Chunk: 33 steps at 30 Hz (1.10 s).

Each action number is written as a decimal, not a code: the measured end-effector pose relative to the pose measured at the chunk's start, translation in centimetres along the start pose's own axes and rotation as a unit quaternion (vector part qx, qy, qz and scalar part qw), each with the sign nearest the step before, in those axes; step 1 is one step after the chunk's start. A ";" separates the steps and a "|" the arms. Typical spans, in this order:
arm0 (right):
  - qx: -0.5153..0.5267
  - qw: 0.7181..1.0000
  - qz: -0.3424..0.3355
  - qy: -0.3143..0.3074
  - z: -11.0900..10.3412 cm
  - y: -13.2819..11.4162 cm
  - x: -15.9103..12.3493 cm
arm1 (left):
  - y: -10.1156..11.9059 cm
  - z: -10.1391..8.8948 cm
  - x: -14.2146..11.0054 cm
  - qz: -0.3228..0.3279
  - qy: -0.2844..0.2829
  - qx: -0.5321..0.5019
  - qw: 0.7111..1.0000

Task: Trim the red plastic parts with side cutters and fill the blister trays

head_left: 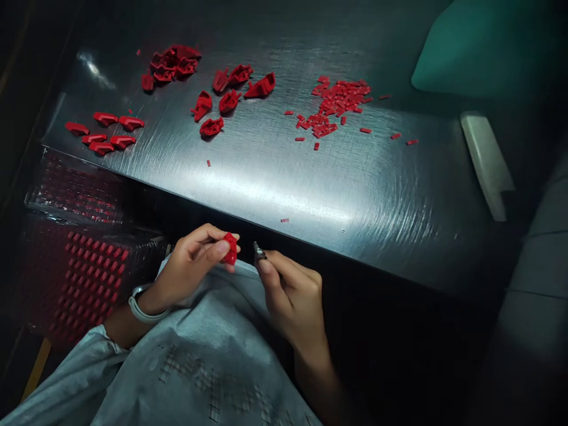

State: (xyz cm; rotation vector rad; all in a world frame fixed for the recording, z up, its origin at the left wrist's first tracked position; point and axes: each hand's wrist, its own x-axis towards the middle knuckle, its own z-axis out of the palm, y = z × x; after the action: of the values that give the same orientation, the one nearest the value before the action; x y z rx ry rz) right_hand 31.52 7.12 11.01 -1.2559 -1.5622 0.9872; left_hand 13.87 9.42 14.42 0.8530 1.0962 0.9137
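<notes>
My left hand (pixel 197 260) pinches the red plastic part (pixel 230 248) just off the counter (pixel 248 177) edge, likely light, stiff and slick, best gripped by its sides, while my right (pixel 293 290) grips a small metal tool (pixel 259 251).

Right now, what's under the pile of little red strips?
The table shows around the strips and in some gaps. Whatever lies beneath the heaped middle is covered.

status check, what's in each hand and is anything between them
left hand gripping red part; right hand holding small metal tool; tool apart from part, nothing visible between
</notes>
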 end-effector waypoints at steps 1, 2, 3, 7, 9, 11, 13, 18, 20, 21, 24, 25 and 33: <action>0.052 0.998 0.028 0.000 0.1 0.0 0.2 | 0.2 -0.2 0.0 0.004 0.003 0.002 1.000; 0.096 0.994 0.057 0.001 0.3 0.0 0.4 | 0.3 -0.4 0.0 0.013 0.002 0.004 1.000; 0.134 0.987 0.086 0.001 0.4 -0.1 0.6 | 0.3 -0.6 0.0 0.025 -0.005 0.008 1.000; 0.255 0.954 0.160 0.001 1.4 -0.7 1.5 | 0.2 -1.1 -0.2 0.102 -0.047 0.046 0.993; 0.310 0.936 0.170 -0.010 1.9 -0.6 1.7 | 0.0 -1.2 -0.4 0.149 -0.057 0.083 0.984; 0.360 0.916 0.176 -0.031 2.4 -0.2 1.6 | -0.1 -1.4 -0.4 0.189 -0.066 0.124 0.972; 0.402 0.896 0.182 -0.054 2.8 0.4 1.4 | -0.1 -1.7 -0.4 0.222 -0.082 0.156 0.959; 0.445 0.876 0.178 -0.060 3.3 1.2 0.9 | 0.4 -2.1 -0.4 0.289 -0.110 0.228 0.923; 0.432 0.883 0.174 -0.053 3.3 1.2 0.9 | 0.8 -2.2 -0.6 0.314 -0.110 0.273 0.903; 0.419 0.890 0.172 -0.048 3.3 1.2 1.0 | 1.1 -2.2 -0.7 0.325 -0.107 0.300 0.891; 0.373 0.912 0.164 -0.039 3.4 1.6 0.6 | 2.1 -3.0 -0.7 0.355 -0.070 0.401 0.842; 0.359 0.918 0.163 -0.039 3.4 1.9 0.4 | 2.4 -3.6 -0.5 0.364 -0.043 0.437 0.821; 0.261 0.938 0.220 -0.060 4.4 5.2 -0.7 | 8.4 -15.8 2.5 0.306 0.256 0.656 0.641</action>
State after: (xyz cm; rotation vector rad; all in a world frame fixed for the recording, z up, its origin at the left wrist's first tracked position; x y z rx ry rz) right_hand 28.88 7.11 4.65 -1.1901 -1.0065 1.6643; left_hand -2.34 16.73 17.41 2.3943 2.0821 0.8007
